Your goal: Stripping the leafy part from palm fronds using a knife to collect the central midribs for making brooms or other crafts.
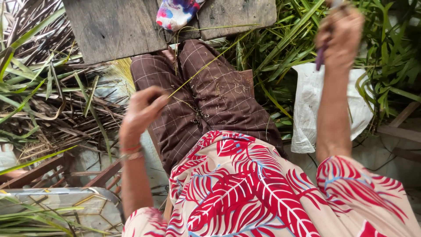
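My left hand point(141, 110) pinches the near end of a long thin green leaf strip point(206, 65) that runs up and right across my lap. My right hand point(341, 31) is raised high at the upper right, fingers closed around a small tool with a purple handle point(320, 58); its blade is hidden. I sit with my legs in brown checked trousers point(206, 101), dotted with thin fibre scraps. A red leaf-patterned shirt point(245, 188) fills the lower frame.
A weathered wooden board point(114, 26) lies ahead of my knees with a colourful cloth bundle point(175, 13) on it. Green leaves point(386, 57) pile at the right, dry brown fronds point(48, 109) at the left. A white sack point(311, 105) lies beside my right leg. A metal tray edge point(61, 206) sits lower left.
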